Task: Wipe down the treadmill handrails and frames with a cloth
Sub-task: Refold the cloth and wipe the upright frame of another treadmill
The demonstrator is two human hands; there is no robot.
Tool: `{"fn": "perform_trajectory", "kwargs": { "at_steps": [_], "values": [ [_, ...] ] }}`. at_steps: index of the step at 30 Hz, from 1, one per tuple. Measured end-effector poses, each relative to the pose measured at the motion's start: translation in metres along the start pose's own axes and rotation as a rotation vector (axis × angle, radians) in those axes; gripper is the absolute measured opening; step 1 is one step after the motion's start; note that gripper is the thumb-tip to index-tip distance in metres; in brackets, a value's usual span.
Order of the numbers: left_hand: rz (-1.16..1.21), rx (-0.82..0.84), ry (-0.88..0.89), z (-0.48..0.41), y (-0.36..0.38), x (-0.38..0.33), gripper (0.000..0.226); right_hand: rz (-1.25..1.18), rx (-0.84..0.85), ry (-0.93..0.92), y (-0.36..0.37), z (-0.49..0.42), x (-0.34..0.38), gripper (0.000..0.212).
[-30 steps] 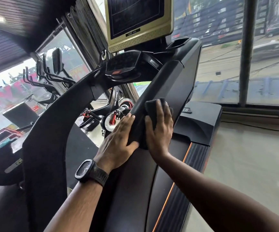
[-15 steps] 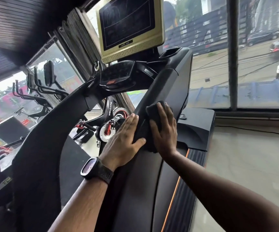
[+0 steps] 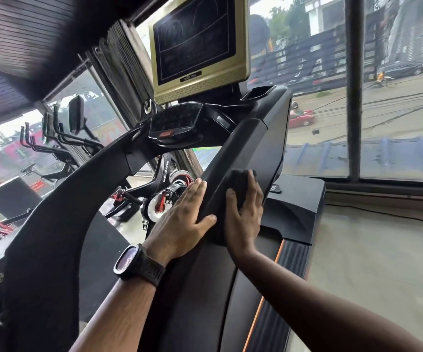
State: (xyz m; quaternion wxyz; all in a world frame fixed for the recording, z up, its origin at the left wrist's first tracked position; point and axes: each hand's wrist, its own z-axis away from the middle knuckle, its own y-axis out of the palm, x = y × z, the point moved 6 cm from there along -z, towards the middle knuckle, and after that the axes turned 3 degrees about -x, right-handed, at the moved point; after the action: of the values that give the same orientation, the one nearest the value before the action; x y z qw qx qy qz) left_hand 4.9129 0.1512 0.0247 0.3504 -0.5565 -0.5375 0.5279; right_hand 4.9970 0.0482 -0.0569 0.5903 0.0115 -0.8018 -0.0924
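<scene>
The black right handrail [image 3: 240, 148] of the treadmill slopes up toward the console [image 3: 174, 123]. My right hand [image 3: 246, 214] lies flat on the rail's outer side and presses a dark cloth [image 3: 239, 180] against it; the cloth shows above my fingers. My left hand [image 3: 182, 222], with a black watch on the wrist, rests flat on the rail's inner side, thumb over the top edge. The left handrail [image 3: 60, 199] curves down at the left.
A gold-framed screen [image 3: 200, 47] stands above the console. Exercise bikes [image 3: 169, 191] stand beyond the treadmill by the window. The treadmill's motor cover [image 3: 299, 212] and orange-edged side rail [image 3: 276, 288] lie right of my arm, with grey floor [image 3: 372, 262] beyond.
The view has shifted a little to the right and down. Both hands stay on the right handrail, the right hand and cloth sliding slightly up along it.
</scene>
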Motion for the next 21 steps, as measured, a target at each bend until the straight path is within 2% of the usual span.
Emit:
{"fn": "perform_trajectory", "kwargs": {
  "at_steps": [4,5,8,9,12,14,15,18,19,21],
  "values": [
    [0.026,0.003,-0.013,-0.007,0.003,0.001,0.086,0.103,0.045,-0.32,0.003,-0.017,0.009,0.056],
    [0.03,0.008,-0.013,-0.007,0.003,0.003,0.087,0.099,0.029,-0.277,0.002,-0.029,-0.001,0.055],
    [0.03,-0.003,-0.001,-0.01,0.004,0.005,0.092,-0.011,-0.028,0.128,0.0,-0.031,-0.027,0.058],
    [0.03,-0.004,0.0,-0.012,0.005,0.005,0.092,0.013,-0.021,0.132,0.0,-0.021,-0.023,0.059],
    [0.041,-0.013,-0.002,-0.018,0.006,0.005,0.093,0.047,0.043,-0.178,0.002,-0.009,-0.001,0.06],
    [0.045,-0.006,-0.007,-0.02,0.006,0.006,0.094,0.107,0.044,-0.276,0.004,-0.025,-0.002,0.058],
    [0.044,-0.002,-0.007,-0.02,0.007,0.006,0.093,0.112,0.029,-0.224,0.004,-0.033,-0.008,0.057],
    [0.031,-0.007,0.0,-0.022,0.007,0.008,0.093,0.027,-0.023,0.104,0.002,-0.029,-0.026,0.059],
    [0.032,-0.007,0.0,-0.023,0.008,0.008,0.093,0.029,-0.012,0.119,0.002,-0.021,-0.023,0.059],
    [0.033,-0.006,-0.001,-0.024,0.008,0.007,0.093,0.031,0.027,-0.078,0.002,-0.012,-0.007,0.059]
  ]
}}
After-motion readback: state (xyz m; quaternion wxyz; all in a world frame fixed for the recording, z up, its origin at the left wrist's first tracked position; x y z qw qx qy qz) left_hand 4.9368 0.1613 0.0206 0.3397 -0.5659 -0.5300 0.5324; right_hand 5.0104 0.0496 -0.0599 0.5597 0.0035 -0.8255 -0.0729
